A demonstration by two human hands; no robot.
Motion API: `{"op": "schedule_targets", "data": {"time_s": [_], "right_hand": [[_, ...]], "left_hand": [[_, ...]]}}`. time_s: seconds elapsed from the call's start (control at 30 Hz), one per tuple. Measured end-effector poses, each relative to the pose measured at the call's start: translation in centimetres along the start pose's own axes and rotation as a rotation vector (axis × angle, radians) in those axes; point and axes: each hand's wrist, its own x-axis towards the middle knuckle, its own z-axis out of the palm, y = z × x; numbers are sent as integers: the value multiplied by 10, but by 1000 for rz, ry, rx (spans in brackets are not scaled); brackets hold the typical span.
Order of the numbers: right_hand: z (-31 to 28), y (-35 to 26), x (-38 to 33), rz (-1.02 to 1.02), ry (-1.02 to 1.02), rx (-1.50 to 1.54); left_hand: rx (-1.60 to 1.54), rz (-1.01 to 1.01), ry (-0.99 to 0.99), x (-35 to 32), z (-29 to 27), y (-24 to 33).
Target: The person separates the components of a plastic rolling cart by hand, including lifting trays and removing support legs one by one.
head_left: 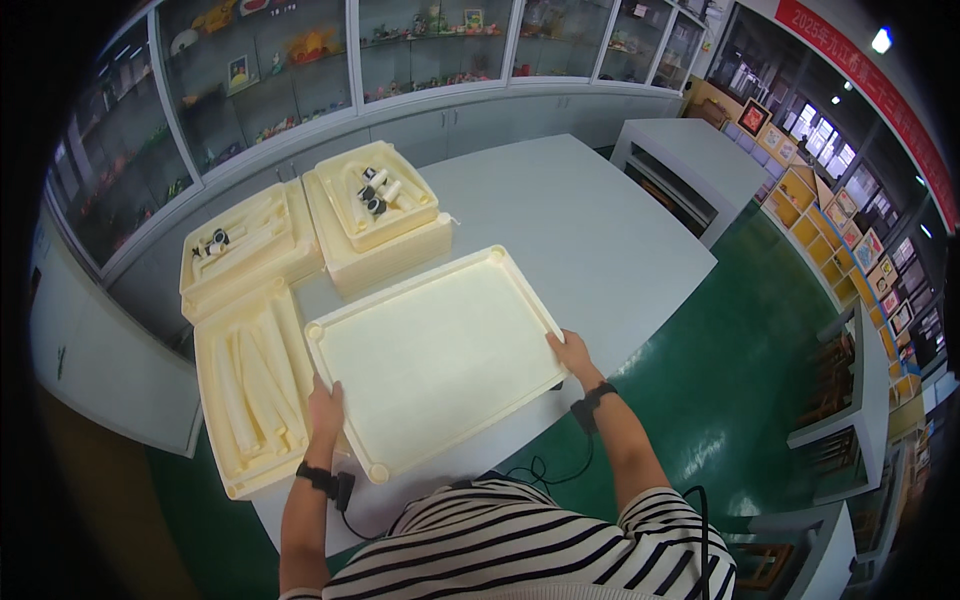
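A large cream plastic tray [430,350], empty and shallow with round corner posts, lies in front of me on the white table [590,230]. My left hand [325,408] grips its near left edge. My right hand [572,352] grips its right edge near the front corner. Both wrists wear black bands with cables. The tray partly overlaps a cream tray [245,385] on its left that holds long pale tubes.
Behind stand a stack of cream trays [385,225] with white and black cylindrical parts on top, and another tray [240,250] at the left. Glass display cabinets [300,70] line the far wall. A white counter [690,160] and a green floor [740,360] lie to the right.
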Motion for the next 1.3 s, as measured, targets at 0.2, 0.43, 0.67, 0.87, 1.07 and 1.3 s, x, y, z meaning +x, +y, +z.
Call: {"op": "schedule_targets", "data": {"time_s": [0.2, 0.43, 0.67, 0.87, 1.07, 1.3], "right_hand": [[-3, -21, 14, -251, 98, 432], [-30, -55, -25, -292, -260, 1488], [-30, -45, -58, -46, -317, 1768], [-6, 19, -53, 269, 6, 1347], [33, 62, -56, 320, 228, 1120], [2, 86, -45, 332, 301, 981]], "left_hand": [[-572, 260, 502, -35, -42, 55], [-676, 146, 391, -79, -29, 7], [-1047, -246, 59, -116, -52, 13], [-747, -389, -242, -123, -16, -18], [-1315, -450, -526, -133, 22, -17], [-376, -95, -332, -129, 47, -65]]}}
